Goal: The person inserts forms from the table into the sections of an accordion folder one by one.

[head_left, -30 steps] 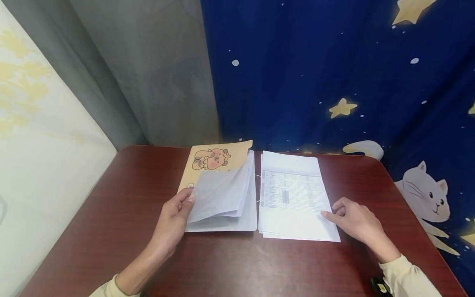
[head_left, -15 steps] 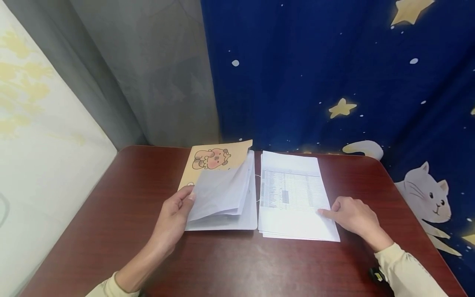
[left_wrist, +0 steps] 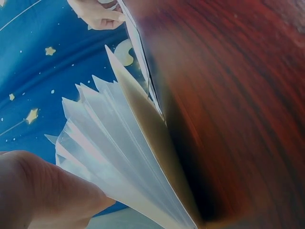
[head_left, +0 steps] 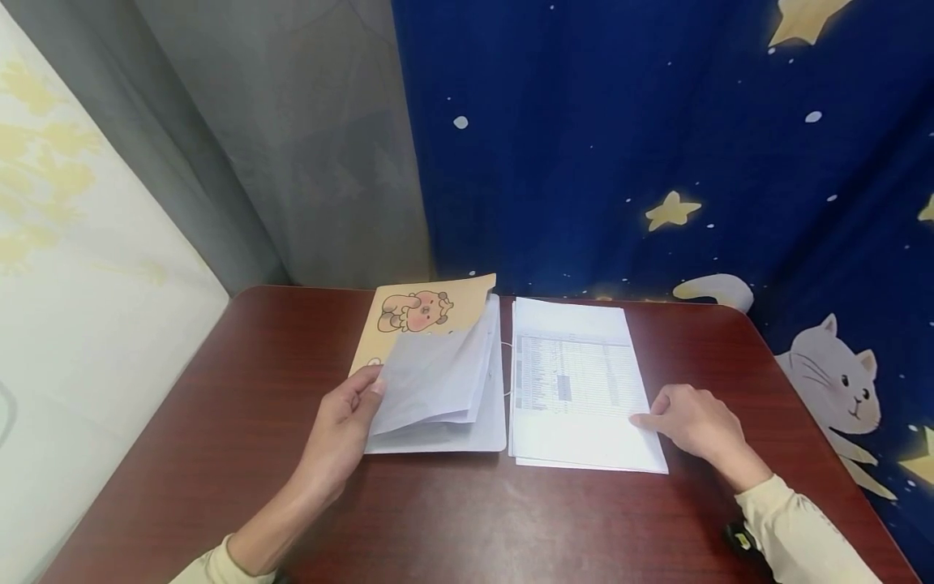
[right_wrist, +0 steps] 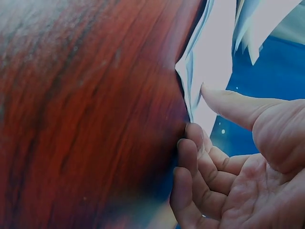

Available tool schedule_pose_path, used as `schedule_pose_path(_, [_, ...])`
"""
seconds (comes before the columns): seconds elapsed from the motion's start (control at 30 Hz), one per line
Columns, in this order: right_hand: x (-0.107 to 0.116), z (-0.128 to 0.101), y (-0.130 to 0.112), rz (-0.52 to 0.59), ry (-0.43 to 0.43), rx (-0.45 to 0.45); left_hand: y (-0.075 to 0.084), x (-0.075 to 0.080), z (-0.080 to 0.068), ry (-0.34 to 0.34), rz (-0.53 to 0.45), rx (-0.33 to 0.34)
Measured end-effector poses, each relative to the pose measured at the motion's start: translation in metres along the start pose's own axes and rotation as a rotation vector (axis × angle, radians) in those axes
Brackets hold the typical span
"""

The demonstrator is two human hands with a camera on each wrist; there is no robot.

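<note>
A folder with a tan cartoon-bear cover (head_left: 438,308) and whitish plastic sleeves (head_left: 430,377) lies open left of centre on the table. My left hand (head_left: 343,430) pinches the raised sleeves by their left edge, thumb on the near side. In the left wrist view, the clear sleeves (left_wrist: 109,133) fan apart above the tan cover. Just right of the folder lies a small stack of paper sheets (head_left: 576,438), the top one printed with a table. My right hand (head_left: 696,426) pinches the stack's right edge; the right wrist view shows the thumb on top and fingers curled at the edge.
The dark red-brown table (head_left: 241,381) carries both items. A blue starry curtain (head_left: 554,162) and a grey curtain (head_left: 328,162) hang behind its far edge. A white wall (head_left: 95,324) stands at the left. A small black object (head_left: 742,537) sits by the right cuff.
My right hand has moved slightly left, its thumb further onto the sheets' edge, with its sleeve following. The left hand and the folder have stayed nearly still.
</note>
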State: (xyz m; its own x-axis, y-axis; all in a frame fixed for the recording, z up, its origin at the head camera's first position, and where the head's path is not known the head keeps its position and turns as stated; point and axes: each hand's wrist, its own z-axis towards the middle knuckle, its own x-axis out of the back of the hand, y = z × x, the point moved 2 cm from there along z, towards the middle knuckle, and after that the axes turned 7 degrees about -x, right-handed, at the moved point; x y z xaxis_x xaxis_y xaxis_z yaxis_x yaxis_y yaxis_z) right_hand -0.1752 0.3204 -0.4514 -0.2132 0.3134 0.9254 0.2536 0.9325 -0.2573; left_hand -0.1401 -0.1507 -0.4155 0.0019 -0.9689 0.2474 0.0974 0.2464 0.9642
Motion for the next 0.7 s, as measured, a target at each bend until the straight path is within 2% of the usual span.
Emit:
schedule_pose_path(0.4, [-0.0009, 0.0031, 0.0039, 0.047, -0.035, 0.029, -0.0005, -0.0009, -0.0008, 0.009, -0.013, 0.004])
schedule_pose_path(0.7, [-0.0073, -0.0011, 0.0032, 0.102, 0.017, 0.136, -0.0031, -0.0012, -0.0005, 0.008, -0.002, 0.006])
